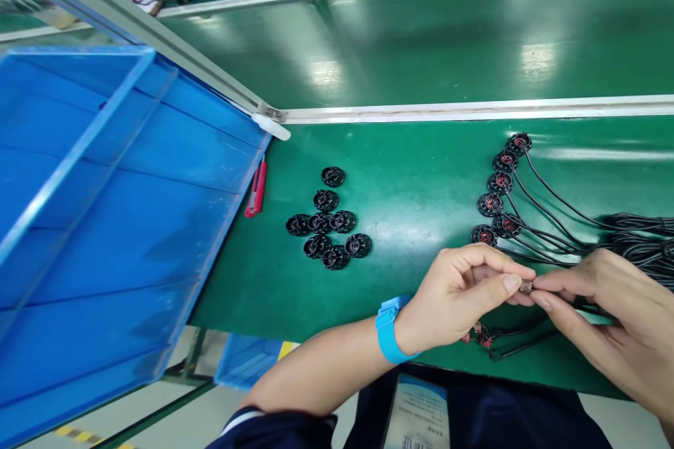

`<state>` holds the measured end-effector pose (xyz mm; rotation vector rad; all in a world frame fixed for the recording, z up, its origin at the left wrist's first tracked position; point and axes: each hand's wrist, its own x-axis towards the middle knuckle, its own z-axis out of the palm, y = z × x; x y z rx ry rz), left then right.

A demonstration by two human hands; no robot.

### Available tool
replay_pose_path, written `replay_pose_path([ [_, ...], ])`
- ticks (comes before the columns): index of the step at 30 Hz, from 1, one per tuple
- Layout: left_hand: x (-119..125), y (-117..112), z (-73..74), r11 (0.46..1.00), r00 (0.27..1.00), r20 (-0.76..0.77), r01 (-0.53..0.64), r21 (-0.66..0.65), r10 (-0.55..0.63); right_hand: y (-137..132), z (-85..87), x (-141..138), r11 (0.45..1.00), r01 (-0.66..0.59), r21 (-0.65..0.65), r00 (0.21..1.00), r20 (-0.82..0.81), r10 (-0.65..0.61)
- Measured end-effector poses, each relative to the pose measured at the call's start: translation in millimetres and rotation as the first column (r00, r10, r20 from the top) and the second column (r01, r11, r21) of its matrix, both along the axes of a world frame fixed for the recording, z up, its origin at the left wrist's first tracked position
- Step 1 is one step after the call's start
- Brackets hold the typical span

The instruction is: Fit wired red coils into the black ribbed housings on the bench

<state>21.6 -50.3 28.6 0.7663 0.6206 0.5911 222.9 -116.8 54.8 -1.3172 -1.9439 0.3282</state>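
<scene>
My left hand (463, 295), with a blue wristband, and my right hand (611, 316) meet above the green table's near edge, both pinching one small metallic part (526, 286) between their fingertips. A black wire with small red ends (492, 344) lies just under my hands. Beyond them sits a row of black round parts with red centres (499, 196), each on a black cable that runs off to the right. To the left lies a loose cluster of black round covers (329, 228).
A large blue plastic crate (105, 224) fills the left side. A red utility knife (256, 189) lies beside it on the green mat (421, 182). Aluminium rails (474, 111) border the bench; a bundle of black cables (642, 238) lies at right.
</scene>
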Motion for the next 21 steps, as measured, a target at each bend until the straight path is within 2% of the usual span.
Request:
replay_pose_path([
  [4, -1, 0, 0.6, 0.999, 1.000, -0.009, 0.021, -0.027, -0.022, -2, -2.2, -2, 1.000, 0.023, 0.004, 0.999, 0.039, -0.023],
  [11, -1, 0, -2.2, 0.980, 0.993, 0.053, 0.113, -0.166, -0.105, -4, -9.0, -2, 0.999, 0.020, 0.042, 0.996, 0.089, -0.023],
  [14, 0, 1, -1.9, 0.980, 0.997, 0.023, 0.081, -0.183, -0.078, -6, -9.4, 0, 1.000, 0.015, 0.025, 0.994, 0.110, -0.018],
  [17, 0, 1, -1.0, 0.982, 0.998, 0.002, 0.054, -0.182, -0.055, -7, -4.7, 3, 0.996, 0.029, 0.086, 0.984, 0.171, -0.043],
  [21, 0, 2, 0.4, 0.986, 0.998, -0.001, 0.069, -0.155, -0.070, -11, 1.1, 7, 0.991, -0.014, 0.132, 0.988, 0.157, -0.007],
])
